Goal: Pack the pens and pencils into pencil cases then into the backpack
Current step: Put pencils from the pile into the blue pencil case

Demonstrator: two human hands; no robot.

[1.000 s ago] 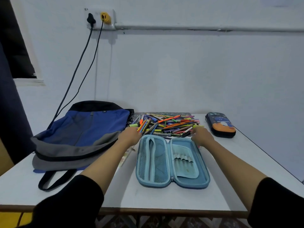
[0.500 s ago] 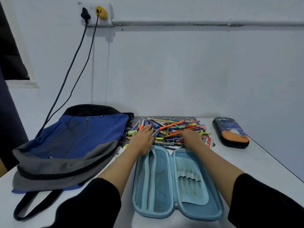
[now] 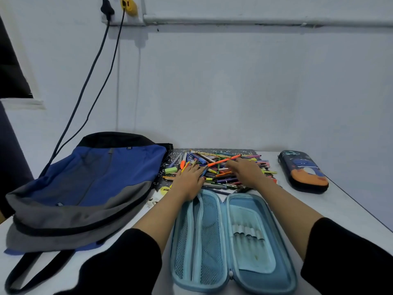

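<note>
A heap of coloured pens and pencils (image 3: 221, 167) lies at the back of the white table. My left hand (image 3: 189, 180) rests palm down on the heap's left side with fingers spread. My right hand (image 3: 244, 173) lies palm down on its right side, fingertips by a long orange pen (image 3: 224, 160) on top. Neither hand visibly holds anything. In front of the heap a light blue pencil case (image 3: 282, 262) lies wide open, with mesh pockets on the left and elastic loops on the right. A blue and grey backpack (image 3: 95, 177) lies flat at the left.
A shut dark pencil case with an orange patch (image 3: 304, 171) sits at the back right near the table (image 3: 344, 211) edge. A black patterned mat (image 3: 167, 160) lies under the heap. Two cables (image 3: 85, 92) hang from a wall socket behind the backpack. A wall stands behind the table.
Both hands have gone forward from the open case's far edge onto the heap of pens. My head has moved closer and lower, so everything looks larger.
</note>
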